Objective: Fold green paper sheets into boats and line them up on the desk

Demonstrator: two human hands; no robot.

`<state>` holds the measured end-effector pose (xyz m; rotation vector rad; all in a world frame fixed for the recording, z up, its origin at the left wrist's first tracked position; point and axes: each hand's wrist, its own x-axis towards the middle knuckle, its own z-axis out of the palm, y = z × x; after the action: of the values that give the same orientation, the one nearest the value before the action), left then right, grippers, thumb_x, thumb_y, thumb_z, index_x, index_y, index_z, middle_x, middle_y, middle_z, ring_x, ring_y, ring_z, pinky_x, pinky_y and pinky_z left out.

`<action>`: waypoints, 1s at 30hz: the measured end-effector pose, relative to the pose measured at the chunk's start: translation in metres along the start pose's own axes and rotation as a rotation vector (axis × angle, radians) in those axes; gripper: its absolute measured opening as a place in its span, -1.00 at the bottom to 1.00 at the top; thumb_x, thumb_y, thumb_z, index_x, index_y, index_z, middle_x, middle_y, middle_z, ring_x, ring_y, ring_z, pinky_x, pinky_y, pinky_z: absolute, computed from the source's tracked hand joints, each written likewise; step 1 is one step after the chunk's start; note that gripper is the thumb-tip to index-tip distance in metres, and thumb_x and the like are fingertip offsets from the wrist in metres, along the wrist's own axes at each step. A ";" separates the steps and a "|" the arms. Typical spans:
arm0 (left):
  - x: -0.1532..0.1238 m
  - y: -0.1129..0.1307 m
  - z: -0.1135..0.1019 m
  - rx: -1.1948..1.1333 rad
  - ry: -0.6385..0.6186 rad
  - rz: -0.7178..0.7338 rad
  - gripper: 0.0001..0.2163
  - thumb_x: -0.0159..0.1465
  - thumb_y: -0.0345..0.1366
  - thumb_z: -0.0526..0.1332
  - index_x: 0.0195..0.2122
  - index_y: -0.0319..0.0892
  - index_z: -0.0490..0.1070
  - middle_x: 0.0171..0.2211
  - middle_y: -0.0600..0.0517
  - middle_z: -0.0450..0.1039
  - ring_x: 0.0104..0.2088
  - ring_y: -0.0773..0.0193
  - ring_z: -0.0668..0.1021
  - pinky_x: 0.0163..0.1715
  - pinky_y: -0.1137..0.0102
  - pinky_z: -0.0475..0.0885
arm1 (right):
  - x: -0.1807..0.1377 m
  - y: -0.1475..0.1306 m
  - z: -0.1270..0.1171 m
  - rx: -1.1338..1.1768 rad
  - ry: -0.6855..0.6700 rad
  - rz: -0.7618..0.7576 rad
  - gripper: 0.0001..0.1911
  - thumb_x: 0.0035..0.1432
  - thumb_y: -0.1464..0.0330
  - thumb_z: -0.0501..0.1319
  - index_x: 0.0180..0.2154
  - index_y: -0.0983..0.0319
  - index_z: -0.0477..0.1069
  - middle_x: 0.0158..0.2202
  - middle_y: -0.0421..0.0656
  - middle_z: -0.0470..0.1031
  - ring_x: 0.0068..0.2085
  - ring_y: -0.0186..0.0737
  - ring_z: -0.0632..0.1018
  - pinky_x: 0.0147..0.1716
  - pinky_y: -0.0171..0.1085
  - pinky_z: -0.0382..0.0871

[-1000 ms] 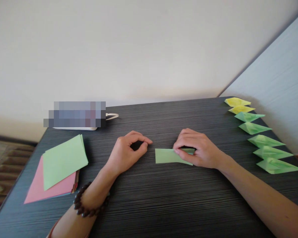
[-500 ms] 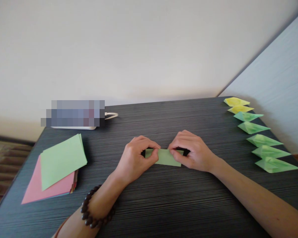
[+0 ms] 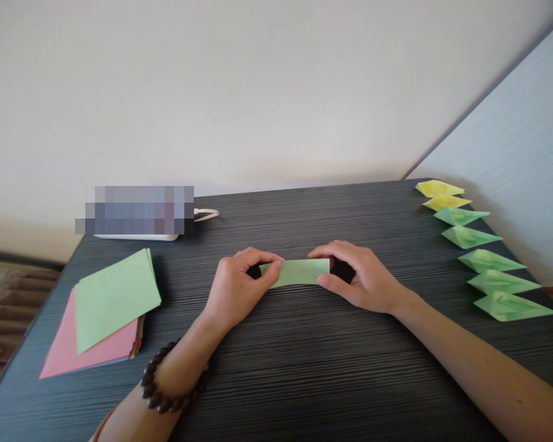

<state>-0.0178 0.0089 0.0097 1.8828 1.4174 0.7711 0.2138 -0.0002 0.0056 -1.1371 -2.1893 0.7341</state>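
Observation:
A light green paper strip (image 3: 301, 272), folded into a narrow rectangle, is held between my hands over the middle of the table. My left hand (image 3: 239, 285) is closed, pinching the strip's left end between thumb and fingers. Around the right end, my right hand (image 3: 359, 273) is open, thumb and index finger spread apart. Its thumb tip touches the lower right corner, while the index finger reaches past the upper edge. The other right fingers are partly hidden behind the paper.
Green paper sheets (image 3: 117, 301) lie on a pink sheet (image 3: 59, 344) atop a stack at left. Folded green paper pieces (image 3: 507, 306) and yellow ones (image 3: 440, 188) line the dark table's (image 3: 304, 380) right edge. A blurred-out object (image 3: 138, 212) with a white cable (image 3: 207, 213) stands at back left.
Both hands have shifted slightly left and away from me with the green strip. My right thumb and index finger have spread apart from their pinch and moved to the strip's right end.

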 end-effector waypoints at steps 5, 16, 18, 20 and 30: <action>-0.002 0.001 0.004 0.083 -0.069 0.094 -0.89 0.19 -0.30 0.20 -0.36 -0.08 0.54 -0.38 0.10 0.56 -0.32 0.26 0.52 -0.23 0.33 0.36 | 0.001 -0.001 0.005 -0.064 0.012 -0.003 -0.81 0.25 0.33 0.11 -0.33 0.23 0.47 -0.40 -0.20 0.54 -0.36 -0.30 0.47 -0.29 -0.25 0.25; 0.005 -0.012 -0.016 0.145 -0.064 0.094 -0.86 0.22 -0.31 0.15 -0.33 -0.11 0.52 -0.36 0.09 0.53 -0.37 0.32 0.51 -0.34 0.42 0.34 | 0.003 0.012 -0.010 -0.065 -0.042 -0.018 -0.79 0.25 0.31 0.12 -0.34 0.23 0.49 -0.43 -0.20 0.53 -0.38 -0.33 0.46 -0.30 -0.28 0.23; 0.003 -0.009 -0.012 0.125 -0.094 0.130 -0.85 0.25 -0.29 0.13 -0.28 -0.11 0.51 -0.33 0.07 0.54 -0.32 0.30 0.52 -0.26 0.40 0.34 | 0.003 0.010 -0.006 -0.089 -0.069 -0.036 -0.79 0.25 0.30 0.12 -0.35 0.22 0.48 -0.43 -0.21 0.53 -0.37 -0.32 0.46 -0.28 -0.26 0.21; 0.000 -0.005 -0.004 0.131 -0.129 0.209 -0.86 0.25 -0.26 0.16 -0.23 -0.09 0.49 -0.34 0.08 0.53 -0.31 0.30 0.51 -0.21 0.36 0.32 | 0.003 0.007 0.000 -0.101 -0.064 -0.030 -0.80 0.23 0.28 0.14 -0.35 0.20 0.48 -0.45 -0.23 0.51 -0.38 -0.33 0.45 -0.28 -0.26 0.20; 0.001 -0.008 0.003 0.168 -0.119 0.354 -0.88 0.28 -0.35 0.14 -0.25 -0.12 0.48 -0.33 0.05 0.53 -0.28 0.25 0.44 -0.18 0.32 0.34 | 0.002 0.002 0.011 -0.126 0.140 0.165 -0.89 0.07 0.29 0.30 -0.34 0.17 0.46 -0.43 -0.24 0.51 -0.36 -0.26 0.45 -0.29 -0.23 0.23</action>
<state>-0.0198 0.0112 0.0015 2.3082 1.1184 0.7056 0.2065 0.0001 -0.0027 -1.4033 -2.0664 0.5711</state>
